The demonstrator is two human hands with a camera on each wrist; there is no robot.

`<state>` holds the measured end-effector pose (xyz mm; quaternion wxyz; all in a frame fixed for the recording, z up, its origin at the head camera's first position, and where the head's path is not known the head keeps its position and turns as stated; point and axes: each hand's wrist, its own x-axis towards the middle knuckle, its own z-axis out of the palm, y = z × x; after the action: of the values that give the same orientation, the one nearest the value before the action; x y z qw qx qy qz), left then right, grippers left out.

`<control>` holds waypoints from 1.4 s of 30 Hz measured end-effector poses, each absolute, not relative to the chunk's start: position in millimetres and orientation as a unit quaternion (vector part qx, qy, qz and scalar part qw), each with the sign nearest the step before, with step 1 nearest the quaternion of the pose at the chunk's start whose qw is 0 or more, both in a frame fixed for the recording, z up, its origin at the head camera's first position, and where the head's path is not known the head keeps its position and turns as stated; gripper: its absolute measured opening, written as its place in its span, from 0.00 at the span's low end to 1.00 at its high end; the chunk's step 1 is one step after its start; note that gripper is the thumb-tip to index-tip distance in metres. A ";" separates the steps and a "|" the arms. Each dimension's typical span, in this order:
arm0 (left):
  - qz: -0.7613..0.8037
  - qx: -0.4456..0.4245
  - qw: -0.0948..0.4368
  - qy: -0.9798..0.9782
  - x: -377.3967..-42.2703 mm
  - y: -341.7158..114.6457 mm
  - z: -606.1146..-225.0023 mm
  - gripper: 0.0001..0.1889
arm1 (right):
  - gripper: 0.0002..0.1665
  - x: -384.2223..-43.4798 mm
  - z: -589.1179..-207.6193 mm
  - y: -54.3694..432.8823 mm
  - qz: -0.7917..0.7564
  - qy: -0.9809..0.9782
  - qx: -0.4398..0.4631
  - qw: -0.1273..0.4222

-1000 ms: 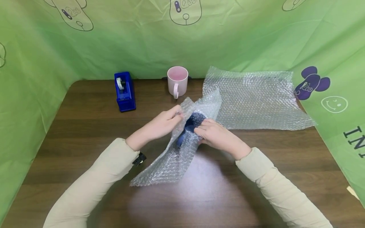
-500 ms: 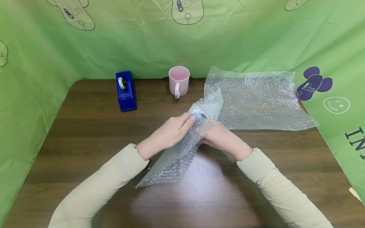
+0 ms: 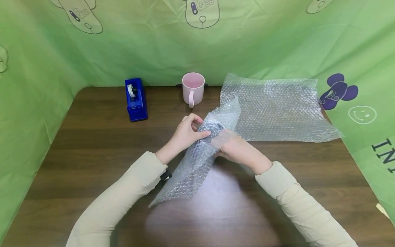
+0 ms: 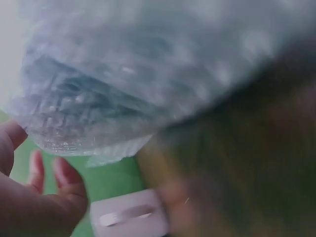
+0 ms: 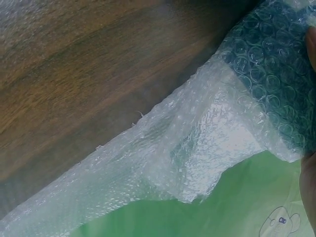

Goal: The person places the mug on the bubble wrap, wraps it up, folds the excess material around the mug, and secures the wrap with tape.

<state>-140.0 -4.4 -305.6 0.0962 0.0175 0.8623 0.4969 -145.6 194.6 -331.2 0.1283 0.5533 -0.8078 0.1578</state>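
Note:
A dark blue, cup-like object [image 5: 276, 74] lies inside a sheet of bubble wrap [image 3: 197, 164] at the middle of the table, showing only dimly through the bubbles. My right hand [image 3: 236, 147] grips the wrapped object from the right, its fingers partly covered by the overlapping wrap. On the other side is my left hand [image 3: 188, 132], thumb against the top layer, fingers bent and spread apart from it. In the left wrist view, the fingers [image 4: 66, 177] stand clear below the wrap's edge. A corner of the sheet trails toward the front left.
A second bubble wrap sheet [image 3: 277, 109] lies flat at the back right, partly overlapped by the first. A pink mug [image 3: 193, 91] stands at the back middle, handle forward. Left of it sits a blue tape dispenser [image 3: 136, 101]. Green cloth [image 3: 148, 51] hangs around the table.
My left hand folded the left flap of wrap rightward over the blue object and my right fingers, then loosened, its fingers spreading. My right hand stayed in place.

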 end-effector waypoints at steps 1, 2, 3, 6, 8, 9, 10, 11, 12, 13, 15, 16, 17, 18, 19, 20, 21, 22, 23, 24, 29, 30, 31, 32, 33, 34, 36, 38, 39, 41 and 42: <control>0.523 -0.006 0.123 0.843 -142.4 -4.0 -306.5 0.24 | 0.21 -145.2 -330.5 194.9 0.157 -0.809 0.552 0.129; 0.545 -0.030 0.150 0.824 -144.9 -3.7 -307.4 0.27 | 0.20 -145.0 -330.2 195.3 0.155 -0.809 0.551 0.131; 0.564 -0.054 0.175 0.806 -147.1 -3.3 -307.7 0.29 | 0.20 -144.9 -330.1 195.8 0.153 -0.809 0.551 0.134; 0.590 -0.098 0.232 0.768 -152.4 -2.5 -307.5 0.33 | 0.20 -145.0 -330.7 196.9 0.156 -0.808 0.551 0.139; 0.587 -0.108 0.250 0.763 -154.4 -2.4 -307.2 0.34 | 0.19 -145.0 -332.0 197.2 0.161 -0.807 0.550 0.140; 0.586 -0.109 0.255 0.762 -155.0 -2.3 -307.0 0.34 | 0.19 -144.9 -333.0 197.6 0.160 -0.808 0.549 0.141; 0.585 -0.109 0.258 0.761 -155.6 -2.1 -307.0 0.34 | 0.19 -144.5 -333.8 197.9 0.160 -0.810 0.547 0.141; 0.584 -0.109 0.260 0.761 -156.0 -2.0 -306.9 0.33 | 0.20 -144.0 -334.9 198.4 0.160 -0.812 0.544 0.143; 0.584 -0.108 0.261 0.761 -156.3 -1.7 -306.9 0.33 | 0.20 -143.3 -336.0 198.9 0.158 -0.814 0.540 0.145; 0.583 -0.105 0.260 0.763 -156.7 -1.2 -306.9 0.33 | 0.21 -142.7 -337.6 199.6 0.154 -0.816 0.536 0.150; 0.582 -0.100 0.256 0.766 -157.2 0.0 -307.0 0.32 | 0.23 -141.2 -340.6 201.7 0.143 -0.821 0.527 0.167; 0.581 -0.097 0.254 0.768 -157.6 0.7 -307.4 0.32 | 0.25 -140.7 -342.2 202.7 0.142 -0.823 0.522 0.176; 0.579 -0.095 0.252 0.770 -157.8 1.3 -307.8 0.31 | 0.26 -140.3 -344.2 203.8 0.141 -0.823 0.517 0.188; 0.576 -0.093 0.250 0.773 -157.9 1.8 -308.3 0.31 | 0.27 -140.1 -346.7 204.8 0.143 -0.822 0.513 0.201; 0.573 -0.092 0.249 0.776 -158.1 2.5 -309.2 0.31 | 0.29 -139.6 -348.8 206.0 0.146 -0.823 0.507 0.210; 0.571 -0.091 0.248 0.777 -158.3 3.2 -310.0 0.31 | 0.30 -139.0 -350.3 207.0 0.152 -0.823 0.501 0.217; 0.568 -0.090 0.248 0.779 -158.5 3.9 -310.7 0.31 | 0.31 -138.4 -352.1 208.0 0.161 -0.823 0.496 0.224; 0.565 -0.089 0.249 0.782 -158.8 4.4 -311.5 0.31 | 0.31 -137.8 -353.9 209.2 0.169 -0.824 0.490 0.230; 0.561 -0.087 0.249 0.785 -159.0 5.0 -312.0 0.30 | 0.32 -137.2 -355.6 210.4 0.178 -0.825 0.483 0.236; 0.556 -0.085 0.249 0.788 -159.2 5.6 -312.3 0.30 | 0.33 -136.6 -356.7 211.3 0.186 -0.826 0.474 0.240; 0.536 -0.082 0.251 0.802 -159.7 8.3 -312.0 0.30 | 0.40 -135.3 -360.0 213.5 0.222 -0.826 0.447 0.262; 0.532 -0.082 0.252 0.804 -159.5 8.6 -311.9 0.30 | 0.42 -135.3 -360.1 213.3 0.227 -0.825 0.447 0.263; 0.530 -0.083 0.253 0.805 -159.4 8.8 -311.9 0.30 | 0.43 -135.1 -360.2 213.1 0.230 -0.824 0.447 0.261; 0.529 -0.084 0.253 0.805 -159.2 8.7 -311.9 0.30 | 0.44 -135.0 -360.0 212.9 0.233 -0.824 0.447 0.258; 0.529 -0.083 0.252 0.806 -159.1 8.6 -312.2 0.30 | 0.44 -134.9 -359.8 212.7 0.235 -0.825 0.446 0.255; 0.532 -0.083 0.253 0.804 -158.9 8.1 -312.6 0.30 | 0.45 -134.7 -359.5 212.6 0.235 -0.827 0.445 0.251; 0.541 -0.084 0.254 0.798 -158.6 6.7 -313.6 0.31 | 0.43 -134.1 -358.7 212.5 0.235 -0.833 0.440 0.240; 0.553 -0.089 0.256 0.788 -158.3 4.7 -314.7 0.30 | 0.42 -133.7 -358.2 212.6 0.234 -0.837 0.436 0.234; 0.559 -0.090 0.257 0.784 -158.2 3.8 -315.2 0.31 | 0.41 -133.9 -358.4 212.5 0.234 -0.838 0.436 0.232; 0.568 -0.097 0.258 0.775 -158.2 2.6 -315.9 0.32 | 0.41 -134.4 -358.3 212.4 0.234 -0.838 0.437 0.229; 0.570 -0.099 0.257 0.774 -158.3 2.5 -316.0 0.33 | 0.40 -134.9 -358.3 212.4 0.235 -0.837 0.439 0.228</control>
<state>-158.3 2.5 -316.0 0.2573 -0.0993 0.7743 0.5696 -134.9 212.4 -358.3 0.2277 0.4390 -0.8368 0.2349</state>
